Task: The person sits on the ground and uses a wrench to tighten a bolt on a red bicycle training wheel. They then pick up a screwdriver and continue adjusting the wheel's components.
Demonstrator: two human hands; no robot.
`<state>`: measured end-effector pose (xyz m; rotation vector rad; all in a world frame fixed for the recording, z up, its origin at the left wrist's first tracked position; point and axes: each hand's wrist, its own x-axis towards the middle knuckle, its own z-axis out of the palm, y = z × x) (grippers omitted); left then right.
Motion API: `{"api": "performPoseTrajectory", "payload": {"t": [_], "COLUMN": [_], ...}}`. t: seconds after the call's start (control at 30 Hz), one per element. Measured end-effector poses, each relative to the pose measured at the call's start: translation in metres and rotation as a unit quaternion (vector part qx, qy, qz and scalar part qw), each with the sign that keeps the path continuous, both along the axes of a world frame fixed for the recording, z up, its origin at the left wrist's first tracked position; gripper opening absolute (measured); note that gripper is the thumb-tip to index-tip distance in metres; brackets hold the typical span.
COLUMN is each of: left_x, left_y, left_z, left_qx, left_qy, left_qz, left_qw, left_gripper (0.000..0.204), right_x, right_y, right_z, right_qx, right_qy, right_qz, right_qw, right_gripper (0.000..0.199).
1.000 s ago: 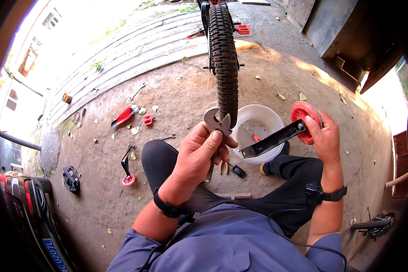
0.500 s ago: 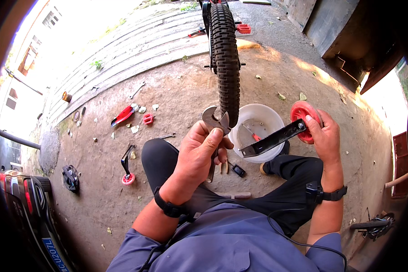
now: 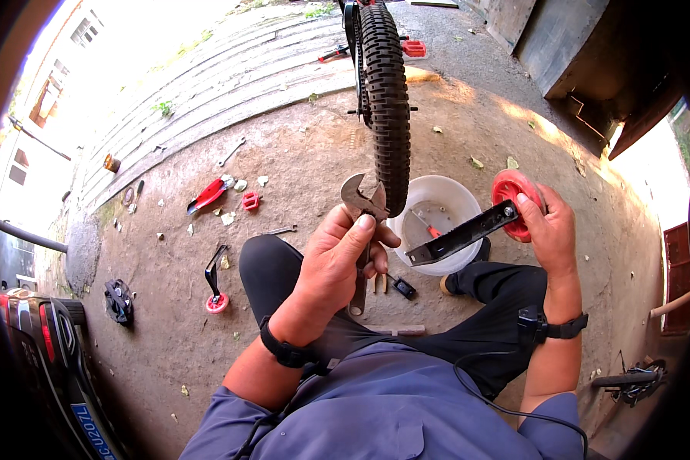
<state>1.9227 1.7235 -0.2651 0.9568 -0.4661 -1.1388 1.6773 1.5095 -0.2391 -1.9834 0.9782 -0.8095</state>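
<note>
My left hand is closed around an adjustable wrench, thumb pressed just below its head, with the jaws pointing up. The wrench stands in front of the black knobby bicycle tire; I cannot tell whether they touch. At the right, my right hand grips a training wheel by its red wheel. Its black bracket reaches leftward over a white bucket. A second training wheel lies on the ground to the left. Inside the bucket a red-handled tool shows partly.
A red pedal, a red fender-like piece and wrenches lie on the ground ahead left. A small black device sits between my legs. A dark car stands at the left, a metal cabinet-like box at the far right.
The adjustable wrench and my left fingertips have shifted very slightly. The bicycle tire sits a little further right in view. My right hand holds the training wheel almost unchanged.
</note>
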Motion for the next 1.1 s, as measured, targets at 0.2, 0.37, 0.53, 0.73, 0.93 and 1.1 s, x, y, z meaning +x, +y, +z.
{"api": "performPoseTrajectory", "payload": {"t": [0.2, 0.37, 0.53, 0.73, 0.93, 1.1], "left_x": [0.003, 0.004, 0.006, 0.002, 0.006, 0.030], "left_y": [0.001, 0.002, 0.005, 0.004, 0.002, -0.012], "left_z": [-0.005, -0.011, -0.012, -0.008, -0.021, -0.040], "left_qx": [0.005, -0.009, -0.005, -0.003, 0.034, 0.092], "left_qy": [-0.006, 0.001, -0.007, 0.017, -0.020, -0.049], "left_qz": [0.015, 0.029, 0.007, 0.005, 0.020, 0.103], "left_qw": [1.000, 1.000, 1.000, 1.000, 0.999, 0.989], "left_gripper": [0.020, 0.019, 0.022, 0.024, 0.018, 0.018], "right_x": [0.002, 0.005, 0.006, 0.004, 0.005, 0.005], "right_y": [0.000, 0.002, 0.002, 0.002, 0.001, 0.001], "right_z": [-0.003, -0.001, 0.000, -0.002, -0.008, -0.007], "right_qx": [0.012, 0.015, 0.019, 0.006, -0.008, -0.043], "right_qy": [-0.004, 0.004, -0.004, -0.006, -0.022, -0.012], "right_qz": [-0.001, -0.005, 0.001, 0.001, 0.001, 0.003], "right_qw": [1.000, 1.000, 1.000, 1.000, 1.000, 0.999], "right_gripper": [0.027, 0.028, 0.028, 0.027, 0.024, 0.022]}}
